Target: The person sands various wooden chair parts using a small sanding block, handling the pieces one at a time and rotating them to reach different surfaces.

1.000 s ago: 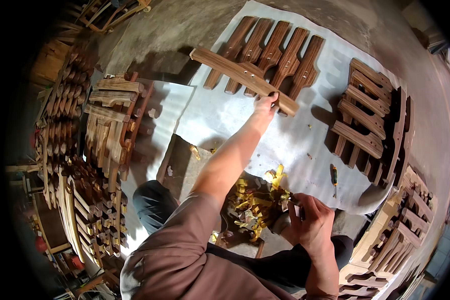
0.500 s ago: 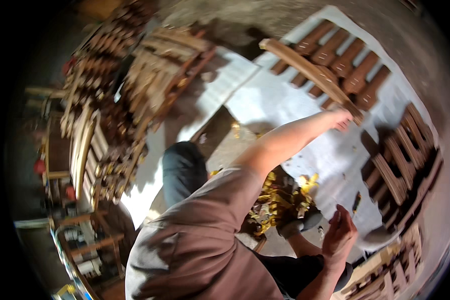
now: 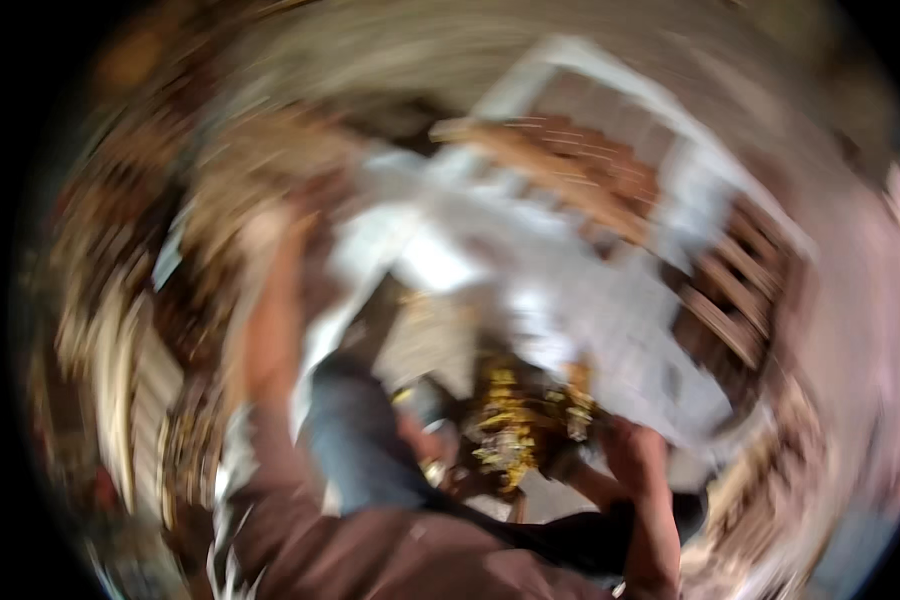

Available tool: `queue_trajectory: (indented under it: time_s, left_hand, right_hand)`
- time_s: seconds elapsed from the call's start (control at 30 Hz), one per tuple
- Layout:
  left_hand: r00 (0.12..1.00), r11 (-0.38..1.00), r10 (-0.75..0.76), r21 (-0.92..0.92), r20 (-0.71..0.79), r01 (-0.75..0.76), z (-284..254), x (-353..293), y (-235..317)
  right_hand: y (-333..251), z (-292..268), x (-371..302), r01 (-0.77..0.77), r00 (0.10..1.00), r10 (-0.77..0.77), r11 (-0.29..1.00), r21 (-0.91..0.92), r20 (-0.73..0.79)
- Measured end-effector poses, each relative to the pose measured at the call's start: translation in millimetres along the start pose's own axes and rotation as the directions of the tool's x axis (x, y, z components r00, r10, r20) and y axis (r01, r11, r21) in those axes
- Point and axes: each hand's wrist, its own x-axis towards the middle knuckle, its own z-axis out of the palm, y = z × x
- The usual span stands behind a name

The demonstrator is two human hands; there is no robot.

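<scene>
My left arm stretches to the upper left. My left hand (image 3: 270,228) is at the edge of a heap of brown wooden pieces (image 3: 235,160), and motion blur hides its fingers. My right hand (image 3: 635,455) is in front of my body at the lower right, above my bent leg. Its fingers look curled in, and whatever they may hold is too blurred to name. A long, slightly curved wooden piece (image 3: 545,178) lies across a row of shaped brown wooden pieces (image 3: 600,150) on a white sheet (image 3: 610,290), apart from both hands.
Yellow and dark scraps (image 3: 510,425) lie on the floor between my legs. Slatted wooden pieces (image 3: 735,290) are stacked at the sheet's right side. Paler wooden parts (image 3: 770,480) sit at the lower right. Long pale strips (image 3: 115,400) stand at the left.
My left hand has let go of the long curved wooden piece, which stays on the row, and has swung left to the heap. The view has turned and blurred. My right hand stays low.
</scene>
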Motion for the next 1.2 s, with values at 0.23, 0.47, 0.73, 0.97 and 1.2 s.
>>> queue_trajectory:
  time_s: [0.23, 0.47, 0.73, 0.97, 1.2]
  left_hand:
    - [0.970, 0.967, 0.240, -0.099, 0.043, -0.235, 65, -13, -9]
    - [0.929, 0.915, 0.358, -0.233, 0.091, -0.330, 33, -29, 7]
    - [0.848, 0.704, 0.486, -0.670, 0.213, -0.235, -41, -114, 28]
    - [0.794, 0.359, 0.493, -0.915, 0.355, 0.186, -117, -170, -32]
    - [0.751, 0.016, 0.658, -0.997, -0.051, -0.081, -172, -327, -86]
  right_hand:
    - [-12, 2, 36, 0.230, 0.970, -0.200, 0.941, 0.249, -0.140]
    - [-39, 26, 29, 0.255, 0.944, -0.201, 0.947, 0.194, -0.260]
    - [-18, 57, 39, 0.229, 0.959, -0.179, 0.945, 0.232, -0.218]
    - [3, 51, 57, 0.773, 0.629, -0.511, 0.489, 0.403, -0.586]
    - [-23, -7, -37, 0.411, 0.892, 0.013, 0.396, 0.821, -0.452]
